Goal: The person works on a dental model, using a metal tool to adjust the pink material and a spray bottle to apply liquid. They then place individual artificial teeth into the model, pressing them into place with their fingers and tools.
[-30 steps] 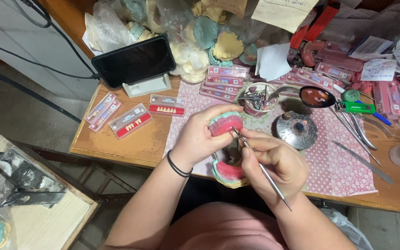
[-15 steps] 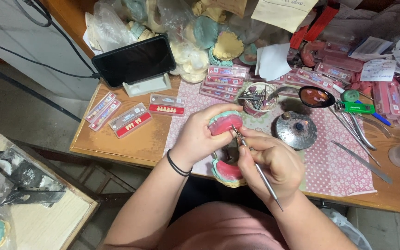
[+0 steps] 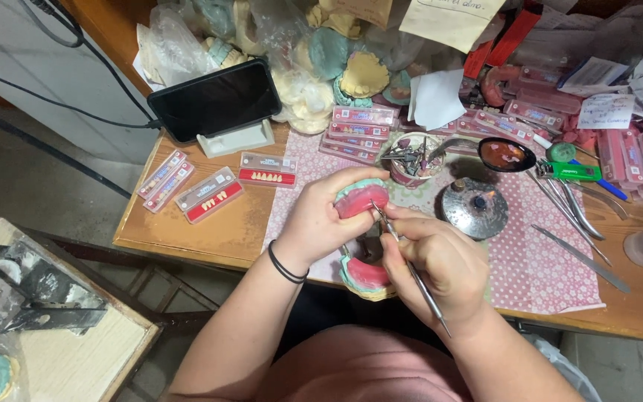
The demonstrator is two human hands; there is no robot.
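Note:
My left hand (image 3: 321, 219) grips a pink wax denture on a green-white cast (image 3: 362, 197), held above the table edge. My right hand (image 3: 440, 260) holds a thin metal carving tool (image 3: 411, 272) like a pen, its tip touching the pink wax. Just below both hands a second pink denture model (image 3: 366, 275) lies on the pink patterned cloth (image 3: 545, 253). A black band circles my left wrist.
A small round burner (image 3: 476, 208), a cup of tools (image 3: 412, 160), a spoon-shaped ladle (image 3: 506, 155) and several metal instruments (image 3: 578, 216) lie on the cloth. Tooth cards (image 3: 210, 195) sit at left, a dark phone on a stand (image 3: 216, 100) behind, plaster casts in bags beyond.
The hands have stayed in place; the tool tip has shifted slightly along the wax rim of the held denture.

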